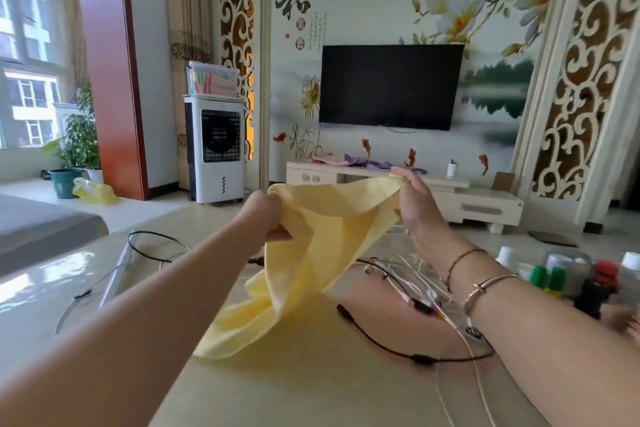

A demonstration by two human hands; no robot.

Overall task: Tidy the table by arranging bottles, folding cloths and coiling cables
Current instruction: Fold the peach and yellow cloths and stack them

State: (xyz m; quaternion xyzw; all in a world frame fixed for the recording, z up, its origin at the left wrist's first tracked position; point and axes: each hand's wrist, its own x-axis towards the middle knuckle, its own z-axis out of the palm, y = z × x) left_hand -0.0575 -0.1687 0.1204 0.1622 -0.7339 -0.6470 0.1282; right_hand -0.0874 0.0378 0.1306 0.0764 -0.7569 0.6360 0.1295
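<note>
A pale yellow cloth (311, 253) hangs in the air over the glossy cream table (294, 388), its lower end resting on the tabletop. My left hand (265, 218) is shut on its upper left edge. My right hand (417, 201) pinches the upper right corner. A black cable (384, 343) and a tangle of white cables (412, 274) lie under my right forearm. A second black cable (152, 246) loops at the far left of the table. Several bottles (568, 277) with green, red and white caps stand at the right edge.
A grey sofa edge (45, 229) lies beyond the table on the left. Past the table stand a white air cooler (216, 149), a low TV cabinet (478, 204) and a wall-mounted TV (389, 87). Potted plants (79, 142) stand by the window.
</note>
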